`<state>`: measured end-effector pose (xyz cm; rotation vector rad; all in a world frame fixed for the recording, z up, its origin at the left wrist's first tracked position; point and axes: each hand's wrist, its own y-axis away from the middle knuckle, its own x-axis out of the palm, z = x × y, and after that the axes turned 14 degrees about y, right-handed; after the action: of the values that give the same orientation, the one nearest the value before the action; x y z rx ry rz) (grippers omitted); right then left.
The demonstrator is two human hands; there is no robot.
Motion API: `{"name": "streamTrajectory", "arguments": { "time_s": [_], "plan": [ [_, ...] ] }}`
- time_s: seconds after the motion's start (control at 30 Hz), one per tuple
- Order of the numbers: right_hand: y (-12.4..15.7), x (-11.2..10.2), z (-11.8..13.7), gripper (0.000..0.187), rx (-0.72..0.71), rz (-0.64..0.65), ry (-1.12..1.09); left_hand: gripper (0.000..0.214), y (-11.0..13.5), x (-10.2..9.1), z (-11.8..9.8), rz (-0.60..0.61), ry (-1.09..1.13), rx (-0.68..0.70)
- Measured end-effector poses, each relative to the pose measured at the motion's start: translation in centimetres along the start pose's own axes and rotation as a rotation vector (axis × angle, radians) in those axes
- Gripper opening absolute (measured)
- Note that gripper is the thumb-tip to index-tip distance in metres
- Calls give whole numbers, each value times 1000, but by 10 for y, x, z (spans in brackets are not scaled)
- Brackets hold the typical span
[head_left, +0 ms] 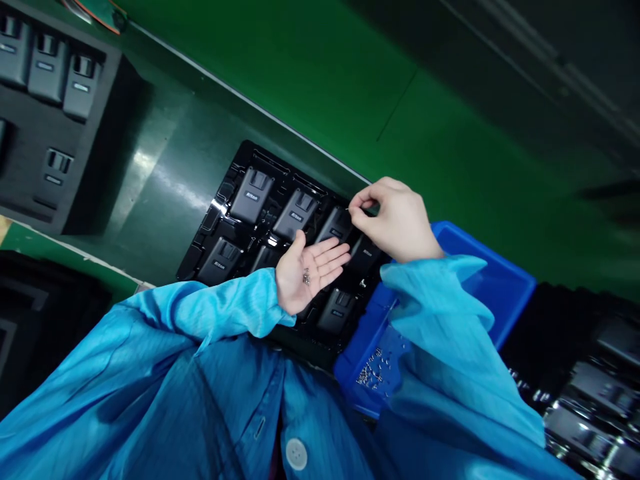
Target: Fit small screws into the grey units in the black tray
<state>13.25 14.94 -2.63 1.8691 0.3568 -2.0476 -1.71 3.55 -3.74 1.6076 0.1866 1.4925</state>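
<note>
My left hand (309,270) lies palm up with fingers stretched out, cradling several small screws (306,277) in the palm. My right hand (393,219) is pinched thumb to forefinger on one tiny screw, just above the grey plastic units in a black moulded tray (210,220). The tray holds several grey units (251,195) marked with a small logo. Both arms wear blue sleeves.
A blue bin (493,280) with several loose screws (373,370) sits to the right under my right sleeve. Another black foam tray (30,173) of grey units stands at the upper left, and more trays (590,393) at the lower right. The bench surface (325,73) is green.
</note>
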Motion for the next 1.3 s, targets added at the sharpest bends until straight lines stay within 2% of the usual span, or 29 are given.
{"name": "streamTrajectory", "arguments": {
  "time_s": [0.17, 0.43, 0.67, 0.83, 0.93, 1.03, 1.13, 1.3],
  "plan": [
    [-17, 16, 3, 9, -52, 81, 207, 80, 3, 3, -4, -46, 25, 4],
    [-21, 16, 11, 18, -96, 126, 340, 80, -2, -1, -5, 0, 30, 5],
    [13, 18, 10, 29, -190, -26, 294, 79, -1, 1, -5, -17, 44, 1],
    [33, 20, 12, 37, -154, -50, 291, 78, 0, 3, -7, -14, 64, -11],
    [44, 9, 21, 31, -114, -117, 188, 79, 2, 2, -9, 5, 71, -35],
    [61, -7, 39, 17, -167, -164, 8, 80, 8, 2, -12, 81, 84, -60],
    [79, -17, 58, 9, -266, -119, -106, 79, 16, 3, -14, 147, 89, -76],
    [88, -16, 71, 9, -279, -88, -95, 77, 23, 3, -15, 200, 78, -113]
  ]
}}
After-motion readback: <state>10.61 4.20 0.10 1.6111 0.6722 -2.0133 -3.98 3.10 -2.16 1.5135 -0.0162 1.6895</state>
